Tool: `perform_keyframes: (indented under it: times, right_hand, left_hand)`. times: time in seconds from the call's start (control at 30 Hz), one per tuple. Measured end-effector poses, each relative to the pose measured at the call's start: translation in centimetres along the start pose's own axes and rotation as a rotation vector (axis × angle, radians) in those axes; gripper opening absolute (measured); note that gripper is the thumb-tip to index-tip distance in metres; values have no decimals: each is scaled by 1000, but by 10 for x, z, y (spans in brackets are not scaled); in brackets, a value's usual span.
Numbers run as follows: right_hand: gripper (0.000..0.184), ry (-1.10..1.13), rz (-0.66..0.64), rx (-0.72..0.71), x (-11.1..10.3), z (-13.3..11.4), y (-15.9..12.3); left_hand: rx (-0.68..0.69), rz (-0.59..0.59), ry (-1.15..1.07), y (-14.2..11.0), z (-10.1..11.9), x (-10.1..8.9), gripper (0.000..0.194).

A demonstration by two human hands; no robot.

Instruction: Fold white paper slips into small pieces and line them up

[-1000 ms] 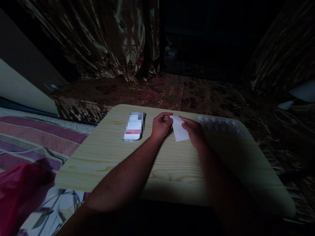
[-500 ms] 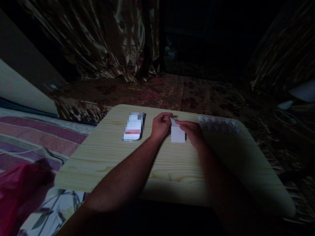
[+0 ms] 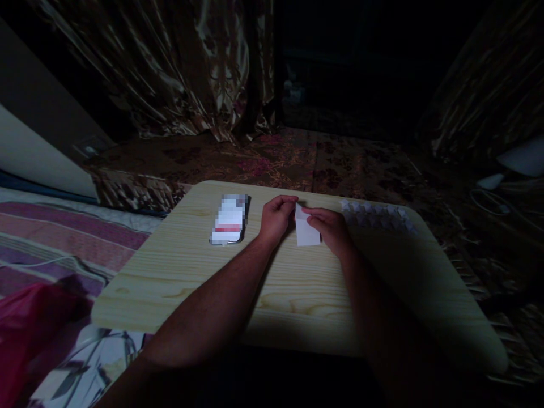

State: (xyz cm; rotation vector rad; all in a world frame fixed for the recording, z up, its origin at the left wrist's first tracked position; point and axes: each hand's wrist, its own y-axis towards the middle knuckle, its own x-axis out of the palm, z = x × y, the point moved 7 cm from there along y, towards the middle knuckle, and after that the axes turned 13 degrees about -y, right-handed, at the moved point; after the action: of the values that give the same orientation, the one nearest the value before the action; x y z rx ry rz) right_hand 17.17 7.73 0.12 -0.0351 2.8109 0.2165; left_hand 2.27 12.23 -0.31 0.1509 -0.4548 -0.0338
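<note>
Between my two hands is a white sheet of paper (image 3: pixel 308 233), its upper part creased or folded over and its lower part hanging toward me. My left hand (image 3: pixel 278 216) is closed, thumb and fingers pinching the paper's upper left corner. My right hand (image 3: pixel 329 226) grips the upper right side, with its thumb and forefinger on the fold. Right of my right hand, several small folded white paper pieces (image 3: pixel 376 215) sit in rows. A smartphone (image 3: pixel 229 220) with a blurred-out screen lies to the left of my left hand.
The light wooden table (image 3: pixel 187 272) has rounded corners. At the left is a striped bedspread (image 3: pixel 119 221) with a pink cloth or bag (image 3: pixel 34 323) on it. Patterned curtains (image 3: pixel 229 68) hang behind. A white lamp-like object (image 3: pixel 525 156) stands at the far right in dim light.
The paper has turned from a slant to nearly straight, and its upper part now looks folded over. My right hand's fingers have shifted slightly down and left along it; my left hand has barely moved.
</note>
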Motion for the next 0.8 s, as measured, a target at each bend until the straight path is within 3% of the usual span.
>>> perform_keyframes:
  times: [0.27, 0.47, 0.8]
  right_hand:
    - [45, 12, 52, 13, -3, 1, 2]
    - [60, -12, 46, 33, -2, 2, 1]
    - [42, -12, 133, 52, -11, 5, 5]
  left_hand:
    - [-83, -112, -87, -5, -1, 11, 48]
    - [-78, -100, -81, -4, -3, 9, 50]
    - [-76, -135, -64, -4, -5, 12, 56]
